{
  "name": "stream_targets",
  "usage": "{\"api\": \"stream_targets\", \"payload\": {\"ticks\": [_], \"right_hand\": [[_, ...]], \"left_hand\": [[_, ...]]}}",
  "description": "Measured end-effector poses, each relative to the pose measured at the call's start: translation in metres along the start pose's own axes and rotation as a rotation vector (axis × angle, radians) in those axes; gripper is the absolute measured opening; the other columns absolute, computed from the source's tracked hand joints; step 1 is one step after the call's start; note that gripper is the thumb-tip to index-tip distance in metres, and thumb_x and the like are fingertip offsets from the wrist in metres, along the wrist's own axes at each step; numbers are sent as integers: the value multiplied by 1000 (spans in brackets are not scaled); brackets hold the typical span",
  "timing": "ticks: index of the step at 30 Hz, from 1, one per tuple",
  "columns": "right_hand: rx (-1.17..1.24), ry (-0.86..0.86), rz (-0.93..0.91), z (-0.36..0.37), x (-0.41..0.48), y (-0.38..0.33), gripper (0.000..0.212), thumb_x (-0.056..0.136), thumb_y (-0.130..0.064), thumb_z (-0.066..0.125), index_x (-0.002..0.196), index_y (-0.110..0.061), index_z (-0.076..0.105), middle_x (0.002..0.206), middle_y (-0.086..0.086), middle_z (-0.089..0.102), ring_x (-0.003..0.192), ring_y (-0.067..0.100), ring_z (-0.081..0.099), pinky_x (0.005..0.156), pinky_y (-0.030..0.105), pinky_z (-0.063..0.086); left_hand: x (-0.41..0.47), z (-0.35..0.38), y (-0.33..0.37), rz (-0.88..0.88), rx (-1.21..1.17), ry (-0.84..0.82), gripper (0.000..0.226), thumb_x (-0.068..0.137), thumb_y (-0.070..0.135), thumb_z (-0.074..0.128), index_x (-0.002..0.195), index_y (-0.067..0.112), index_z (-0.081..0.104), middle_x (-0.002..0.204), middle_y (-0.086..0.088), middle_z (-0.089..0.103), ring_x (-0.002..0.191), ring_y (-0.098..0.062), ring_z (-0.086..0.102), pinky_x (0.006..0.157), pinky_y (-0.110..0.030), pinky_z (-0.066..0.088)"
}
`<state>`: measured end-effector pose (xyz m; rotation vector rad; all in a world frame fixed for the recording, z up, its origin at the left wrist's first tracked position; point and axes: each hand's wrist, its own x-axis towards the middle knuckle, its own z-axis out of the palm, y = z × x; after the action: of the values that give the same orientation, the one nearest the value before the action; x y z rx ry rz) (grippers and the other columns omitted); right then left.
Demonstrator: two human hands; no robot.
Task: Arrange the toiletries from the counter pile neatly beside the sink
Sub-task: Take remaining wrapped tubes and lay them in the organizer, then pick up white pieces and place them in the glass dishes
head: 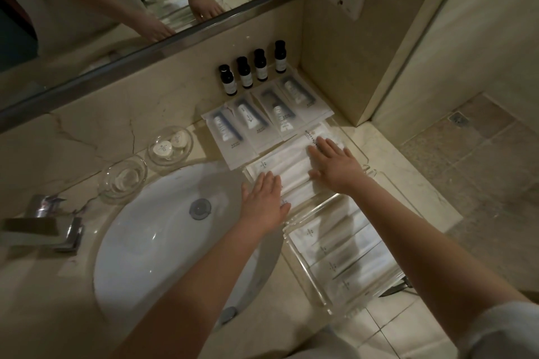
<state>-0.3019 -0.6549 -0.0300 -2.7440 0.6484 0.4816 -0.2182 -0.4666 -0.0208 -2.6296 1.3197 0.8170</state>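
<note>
Just right of the sink [151,236], at mid-frame, both hands lie flat on a row of white packets [280,165]. The left hand [264,198] presses with fingers together; the right hand [335,163] has its fingers spread, gripping nothing. The palms hide parts of the packets, and their print is too small to read. Above them lie four toothpaste sachets [262,119], then four dark bottles [253,70] against the wall. At lower right, a clear tray [304,269] blurs the packets inside it.
</note>
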Motion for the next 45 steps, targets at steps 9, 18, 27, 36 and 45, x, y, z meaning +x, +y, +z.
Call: {"api": "stream_targets", "payload": {"ticks": [9,18,27,36,45], "right_hand": [[-13,75,10,-3,0,-9,66,96,-50,35,151,-26,7,161,2,-5,148,21,-4,120,48,5],[-62,-2,-20,-9,10,-19,64,97,-49,32,150,-26,7,161,3,-2,148,24,-2,118,54,5],[-2,90,-42,-17,-2,-40,59,96,-45,39,148,-21,24,159,5,15,148,23,7,118,50,9],[159,449,-266,-12,-45,-126,41,87,-26,61,124,-10,57,127,13,60,118,34,54,94,46,46],[147,294,-538,16,-78,-258,43,86,-24,60,127,-11,54,128,12,58,117,34,53,92,47,48]], "left_hand": [[0,-3,-3,-1,1,17,67,97,49,29,150,17,4,160,-5,-6,148,-22,-10,116,-56,0],[4,-9,-12,-31,3,1,70,96,50,32,150,14,7,160,-3,-9,148,-23,-10,114,-59,0],[-13,-21,-21,-34,-45,76,67,97,46,31,150,14,6,161,-3,0,148,-21,-7,117,-54,2],[-99,-20,-72,-154,-174,338,58,97,41,35,149,20,19,158,-4,17,147,-23,8,119,-47,9],[-209,23,-162,-452,-251,462,55,95,41,40,145,19,31,156,-2,25,146,-21,14,118,-44,12]]}}
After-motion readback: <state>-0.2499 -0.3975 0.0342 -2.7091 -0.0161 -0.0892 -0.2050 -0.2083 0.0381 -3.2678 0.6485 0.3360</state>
